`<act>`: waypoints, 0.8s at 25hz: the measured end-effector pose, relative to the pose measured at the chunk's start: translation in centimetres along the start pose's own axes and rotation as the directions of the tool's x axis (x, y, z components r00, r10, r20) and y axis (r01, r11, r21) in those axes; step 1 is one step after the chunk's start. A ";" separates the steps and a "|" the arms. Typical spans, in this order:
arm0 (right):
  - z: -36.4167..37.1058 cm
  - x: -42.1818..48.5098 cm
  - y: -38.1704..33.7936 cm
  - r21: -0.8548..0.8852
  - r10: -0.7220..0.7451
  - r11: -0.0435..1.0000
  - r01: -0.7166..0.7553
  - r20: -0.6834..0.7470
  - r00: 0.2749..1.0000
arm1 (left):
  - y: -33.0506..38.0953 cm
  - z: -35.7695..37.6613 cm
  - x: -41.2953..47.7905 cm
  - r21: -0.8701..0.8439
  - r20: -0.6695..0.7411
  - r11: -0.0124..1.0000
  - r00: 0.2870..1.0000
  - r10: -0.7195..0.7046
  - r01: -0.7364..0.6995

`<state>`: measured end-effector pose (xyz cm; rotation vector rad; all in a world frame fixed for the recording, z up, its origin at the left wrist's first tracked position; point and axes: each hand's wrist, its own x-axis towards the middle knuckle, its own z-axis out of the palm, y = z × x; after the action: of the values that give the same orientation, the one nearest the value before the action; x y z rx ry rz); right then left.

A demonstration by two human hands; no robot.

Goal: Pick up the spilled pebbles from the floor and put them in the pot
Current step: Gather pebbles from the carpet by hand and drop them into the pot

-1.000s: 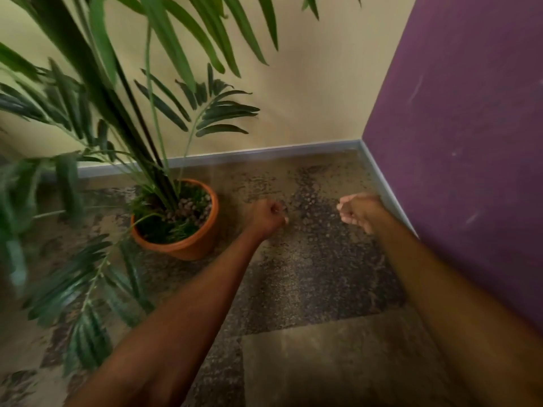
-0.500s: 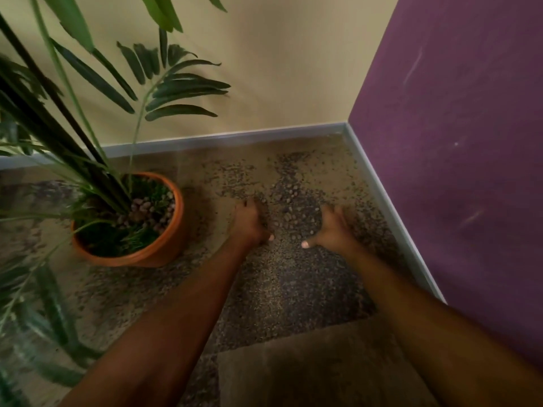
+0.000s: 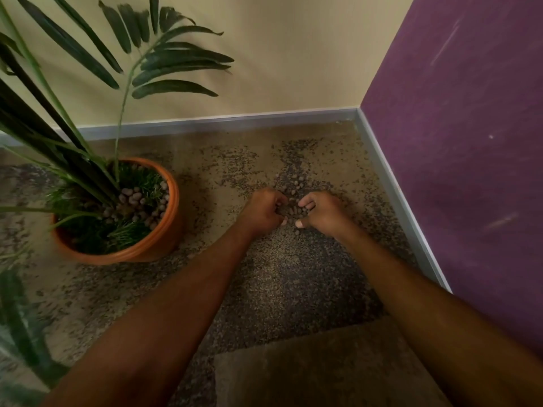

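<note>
Small brown pebbles [image 3: 295, 183] lie scattered on the speckled floor near the room's corner. My left hand [image 3: 263, 211] and my right hand [image 3: 323, 212] rest on the floor side by side, fingers curled inward, cupping a little heap of pebbles [image 3: 291, 211] between them. An orange terracotta pot [image 3: 164, 239] stands to the left of my hands, holding a palm plant, green moss and several pebbles [image 3: 138, 201] around the stems.
A purple wall [image 3: 458, 160] with a grey baseboard [image 3: 393, 195] runs close on the right. A beige wall [image 3: 293, 60] closes the back. Long palm fronds [image 3: 164, 63] hang over the pot and the left side of the floor.
Both hands came down to the floor and drew together, closing around a heap of pebbles. The view moved nearer to the corner.
</note>
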<state>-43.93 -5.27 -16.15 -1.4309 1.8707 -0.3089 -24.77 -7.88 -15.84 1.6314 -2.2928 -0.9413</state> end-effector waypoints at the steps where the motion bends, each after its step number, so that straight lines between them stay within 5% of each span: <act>1: 0.1 0.0 -0.2 0.000 0.008 1.000 -0.008 0.009 1.000 | 0.0 0.0 0.0 -0.014 0.004 1.000 1.000 0.011 -0.011; 4: -0.4 0.1 -0.5 -0.002 0.032 0.999 -0.032 0.048 0.998 | -0.4 -0.5 0.0 -0.034 -0.004 0.999 1.000 0.010 -0.010; 9: -0.1 -0.3 -1.0 -0.310 -0.055 0.945 0.104 0.165 0.985 | -0.5 -0.9 0.0 0.082 0.103 0.995 0.994 0.043 -0.051; 20: 2.0 0.0 -2.4 -0.172 -0.159 0.973 0.156 -0.005 0.987 | 0.0 0.1 -0.2 -0.054 -0.077 0.998 0.997 0.016 -0.020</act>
<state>-40.83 -5.62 -16.04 -1.7028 1.8381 -0.2433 -24.70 -7.67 -15.90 1.5935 -2.2080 -0.9126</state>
